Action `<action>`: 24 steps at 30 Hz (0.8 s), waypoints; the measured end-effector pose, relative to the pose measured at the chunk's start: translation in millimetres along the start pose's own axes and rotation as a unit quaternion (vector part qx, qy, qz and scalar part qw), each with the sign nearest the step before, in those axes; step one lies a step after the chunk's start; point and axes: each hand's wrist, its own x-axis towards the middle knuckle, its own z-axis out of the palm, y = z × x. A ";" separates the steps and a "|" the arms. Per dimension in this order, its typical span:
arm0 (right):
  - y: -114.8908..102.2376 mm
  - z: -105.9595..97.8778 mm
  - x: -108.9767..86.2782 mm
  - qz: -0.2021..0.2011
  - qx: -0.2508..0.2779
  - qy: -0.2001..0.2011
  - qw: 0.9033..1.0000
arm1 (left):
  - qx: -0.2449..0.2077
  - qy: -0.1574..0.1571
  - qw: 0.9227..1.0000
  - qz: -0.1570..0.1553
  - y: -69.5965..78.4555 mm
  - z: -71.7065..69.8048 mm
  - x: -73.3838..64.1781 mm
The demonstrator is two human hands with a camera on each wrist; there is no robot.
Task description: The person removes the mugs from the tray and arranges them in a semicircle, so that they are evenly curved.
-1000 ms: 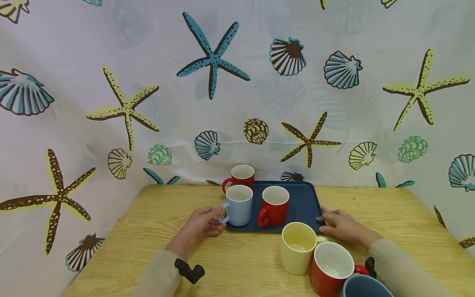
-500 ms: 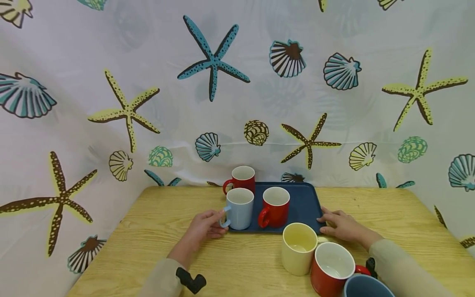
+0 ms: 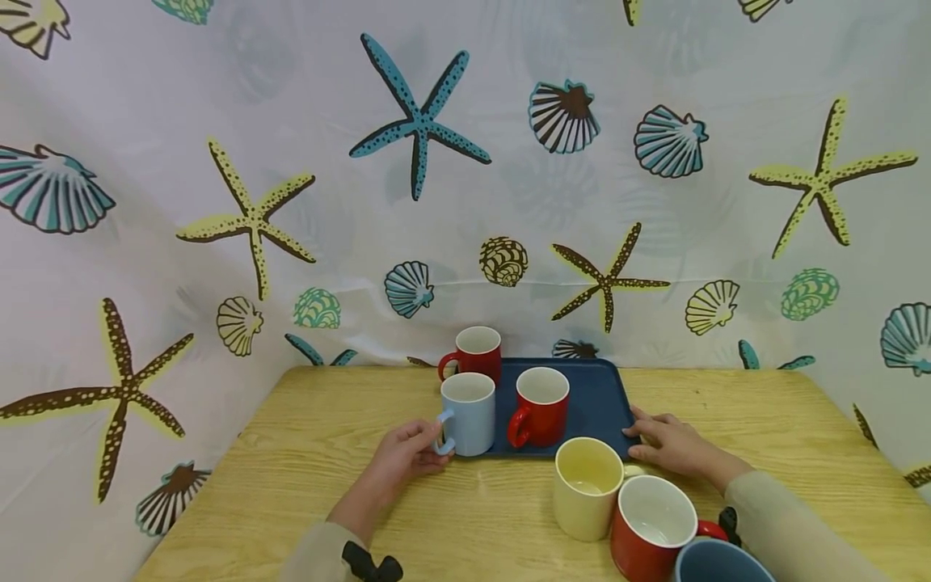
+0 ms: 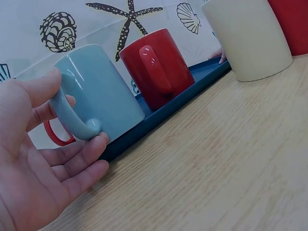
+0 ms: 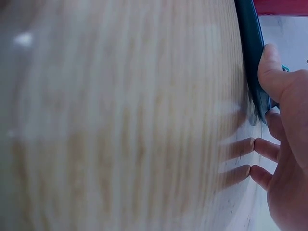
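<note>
A light blue mug [image 3: 473,420] stands upright at the front left of a dark blue tray [image 3: 592,396]. My left hand [image 3: 407,453] holds its handle: in the left wrist view the thumb [image 4: 45,86] lies on top of the handle and the lower fingers reach under it near the mug's base. To its right on the tray is a red mug [image 3: 547,416], handle turned to the front left. Another red mug [image 3: 483,361] stands behind the blue one, partly hidden. At the tray's front right corner, my right hand [image 3: 669,444] grips the edge between thumb [image 5: 272,74] and forefinger.
In front of the tray, a cream mug [image 3: 580,505], a red mug [image 3: 629,537] and a darker blue mug [image 3: 716,558] stand in a diagonal row beside my right forearm. The wooden table [image 3: 313,420] meets a patterned cloth [image 3: 502,186] at the back.
My left hand has drawn the light blue mug slightly toward me, to the tray's front edge. The right hand stays at the tray corner, and the other mugs have not moved.
</note>
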 end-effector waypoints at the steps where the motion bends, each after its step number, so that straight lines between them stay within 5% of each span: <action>1: -0.1 0.3 0.1 0.000 0.001 -0.001 1.000 | -0.001 -0.004 1.000 0.001 -0.3 0.0 -1.2; 24: -1.3 0.9 -0.5 0.002 0.004 0.003 1.000 | 0.044 -0.050 0.997 0.028 7.7 3.9 -22.3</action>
